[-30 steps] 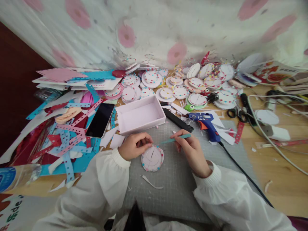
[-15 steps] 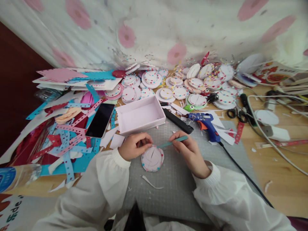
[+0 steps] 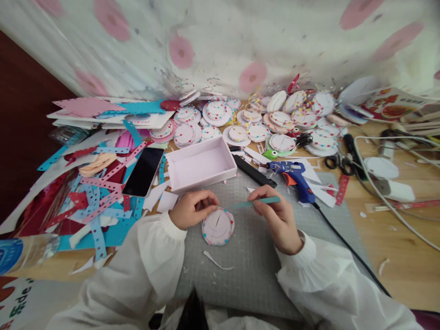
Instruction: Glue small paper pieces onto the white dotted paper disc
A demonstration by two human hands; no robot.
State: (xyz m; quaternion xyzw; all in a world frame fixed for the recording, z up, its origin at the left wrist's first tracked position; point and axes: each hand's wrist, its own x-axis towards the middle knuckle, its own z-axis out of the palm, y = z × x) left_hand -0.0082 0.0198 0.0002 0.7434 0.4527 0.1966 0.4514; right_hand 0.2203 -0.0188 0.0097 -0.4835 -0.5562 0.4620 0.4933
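A round white paper disc (image 3: 217, 226) with coloured dots round its rim and cut lines across it lies on the grey cutting mat (image 3: 247, 256). My left hand (image 3: 192, 209) has its fingers curled and pressed on the disc's upper left edge. My right hand (image 3: 277, 215) is closed on a thin teal craft knife (image 3: 256, 202), whose tip points left, just above the disc's upper right edge.
A shallow white box (image 3: 201, 164) stands behind the disc, a black phone (image 3: 143, 171) to its left among punched paper strips (image 3: 99, 197). A blue glue gun (image 3: 294, 175) with its cord lies at right, scissors (image 3: 335, 161) beyond. Several finished discs (image 3: 261, 120) crowd the back.
My right hand drew the teal knife back to the right, away from the disc's edge. My left hand and the disc stayed put.
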